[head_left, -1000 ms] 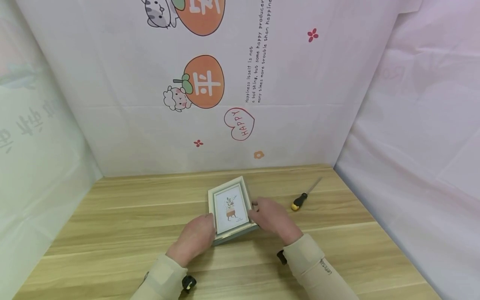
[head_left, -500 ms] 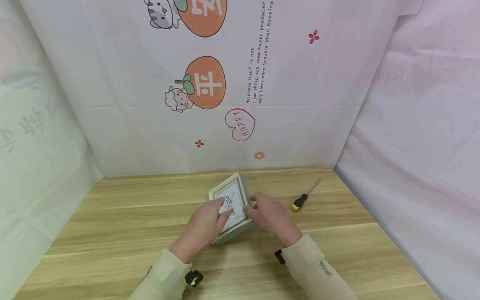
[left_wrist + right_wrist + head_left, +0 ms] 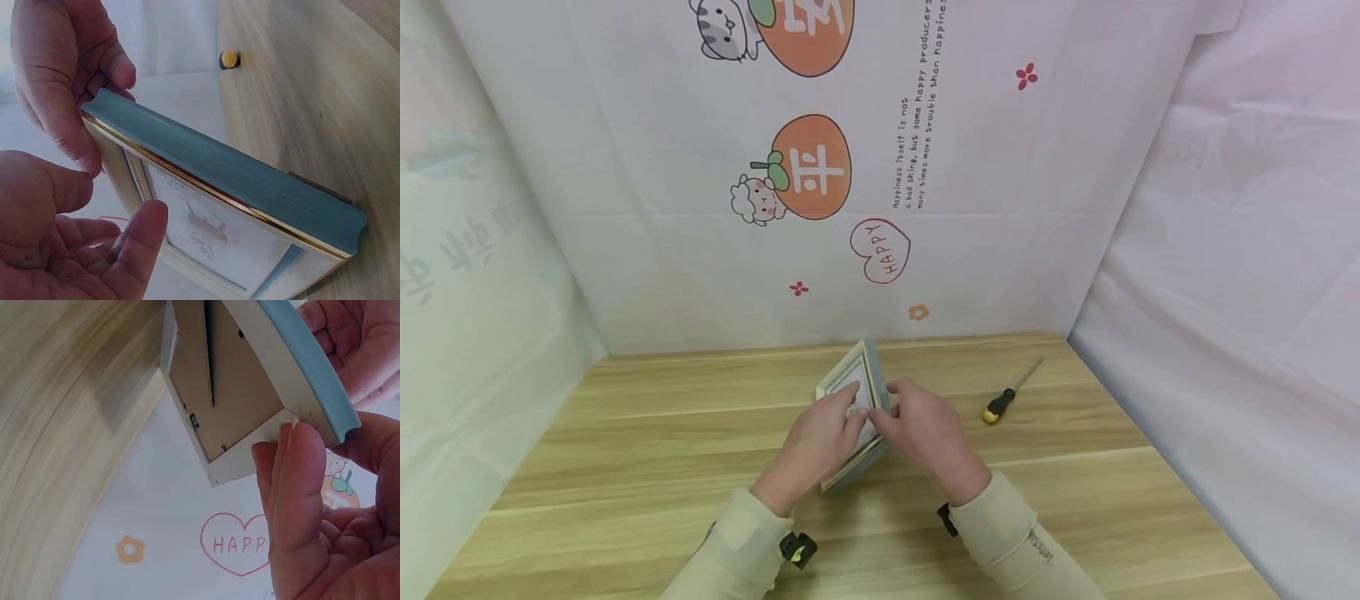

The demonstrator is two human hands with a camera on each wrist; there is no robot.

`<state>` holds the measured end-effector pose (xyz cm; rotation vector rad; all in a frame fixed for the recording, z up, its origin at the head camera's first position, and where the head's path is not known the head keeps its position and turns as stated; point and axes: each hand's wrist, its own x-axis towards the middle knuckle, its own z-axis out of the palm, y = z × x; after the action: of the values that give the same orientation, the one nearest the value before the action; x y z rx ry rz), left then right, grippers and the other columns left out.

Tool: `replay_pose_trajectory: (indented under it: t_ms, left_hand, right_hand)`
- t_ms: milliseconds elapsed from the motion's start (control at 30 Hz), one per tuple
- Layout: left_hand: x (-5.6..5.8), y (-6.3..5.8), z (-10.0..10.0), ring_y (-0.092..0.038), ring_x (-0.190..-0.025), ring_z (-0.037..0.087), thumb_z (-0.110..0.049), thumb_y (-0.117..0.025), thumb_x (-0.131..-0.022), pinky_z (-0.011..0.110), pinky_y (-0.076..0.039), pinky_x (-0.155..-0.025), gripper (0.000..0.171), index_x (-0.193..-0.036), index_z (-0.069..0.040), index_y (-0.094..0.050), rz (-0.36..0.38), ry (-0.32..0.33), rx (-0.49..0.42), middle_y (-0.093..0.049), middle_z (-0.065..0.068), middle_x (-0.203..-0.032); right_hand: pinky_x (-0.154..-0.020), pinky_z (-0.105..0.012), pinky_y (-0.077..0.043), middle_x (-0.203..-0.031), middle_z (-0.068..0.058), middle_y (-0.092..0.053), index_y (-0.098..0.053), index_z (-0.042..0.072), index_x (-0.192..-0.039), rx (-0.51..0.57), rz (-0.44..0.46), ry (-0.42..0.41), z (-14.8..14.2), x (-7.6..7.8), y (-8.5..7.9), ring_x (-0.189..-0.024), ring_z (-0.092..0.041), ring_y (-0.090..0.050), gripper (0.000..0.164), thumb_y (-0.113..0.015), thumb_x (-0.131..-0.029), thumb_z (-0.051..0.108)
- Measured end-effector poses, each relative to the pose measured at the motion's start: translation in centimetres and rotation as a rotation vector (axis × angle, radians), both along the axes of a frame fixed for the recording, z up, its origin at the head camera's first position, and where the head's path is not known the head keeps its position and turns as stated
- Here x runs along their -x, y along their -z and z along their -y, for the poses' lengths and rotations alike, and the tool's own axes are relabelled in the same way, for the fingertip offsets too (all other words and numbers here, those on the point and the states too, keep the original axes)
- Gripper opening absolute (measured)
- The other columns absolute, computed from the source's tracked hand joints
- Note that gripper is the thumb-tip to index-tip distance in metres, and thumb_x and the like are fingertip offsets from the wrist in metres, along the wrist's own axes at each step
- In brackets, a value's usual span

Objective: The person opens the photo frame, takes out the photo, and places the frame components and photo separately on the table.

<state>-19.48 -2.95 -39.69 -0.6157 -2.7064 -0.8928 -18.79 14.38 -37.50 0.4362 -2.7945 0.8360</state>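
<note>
A photo frame (image 3: 876,377) with cream front and blue-green sides stands tilted on the table, turned to the left. My right hand (image 3: 928,429) pinches its right side; in the right wrist view the thumb and fingers (image 3: 300,462) lie on either side of the frame's edge. In front of the picture is my left hand (image 3: 816,442), its fingers and thumb spread; in the left wrist view they (image 3: 147,231) close around nothing. The brown backboard (image 3: 244,381) shows in the right wrist view, with a stand leg (image 3: 192,344) on it.
A screwdriver (image 3: 1000,406) with black and yellow handle lies to the right of the frame. The wood-grain table (image 3: 700,425) ends at a white printed cloth (image 3: 700,283) behind, with more cloth hanging at both sides.
The photo frame has turned leftward, showing more of its right side. My left hand has let go of its left edge and moved in front of the picture; my right hand has moved left with it.
</note>
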Motion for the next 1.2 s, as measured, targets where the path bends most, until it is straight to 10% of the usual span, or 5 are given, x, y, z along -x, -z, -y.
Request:
replay_pose_trajectory:
  t_ms: [467, 900, 1200]
  left_hand:
    - [-0.1, -0.9, 0.4, -0.061, -0.068, 0.005, -0.022, -0.039, -0.104, 0.03, -0.052, -0.062, 0.04, -0.139, -0.008, -0.053, 0.125, 0.053, -0.144, -0.07, 0.001, -0.091]
    - [-0.2, -1.4, 1.2, -0.065, -0.068, 0.009, -0.029, -0.044, -0.102, 0.027, -0.056, -0.059, 0.04, -0.135, -0.01, -0.057, 0.267, -0.009, -0.367, -0.069, 0.011, -0.113]
    - [-0.1, -2.2, 1.8, -0.064, -0.06, 0.012, -0.041, -0.051, -0.098, 0.033, -0.052, -0.059, 0.026, -0.107, -0.022, -0.066, 0.238, -0.089, -0.296, -0.069, 0.004, -0.116]
  right_hand:
    - [-0.049, -0.026, -0.047, -0.07, 0.009, -0.063, -0.051, 0.002, -0.131, 0.063, -0.004, -0.015, 1.7, -0.7, -0.3, -0.054, -0.002, -0.054, 0.05, -0.062, -0.091, 0.03]
    - [-0.052, -0.021, -0.048, -0.094, -0.004, -0.074, -0.049, 0.003, -0.133, 0.091, -0.077, -0.065, 2.6, -1.7, -0.9, -0.065, -0.001, -0.062, 0.049, -0.061, -0.092, 0.028]
    - [-0.057, -0.02, -0.051, -0.106, -0.01, -0.073, -0.048, 0.002, -0.133, 0.093, -0.071, -0.094, 3.8, -2.2, -1.3, -0.089, -0.009, -0.067, 0.043, -0.054, -0.097, 0.024]
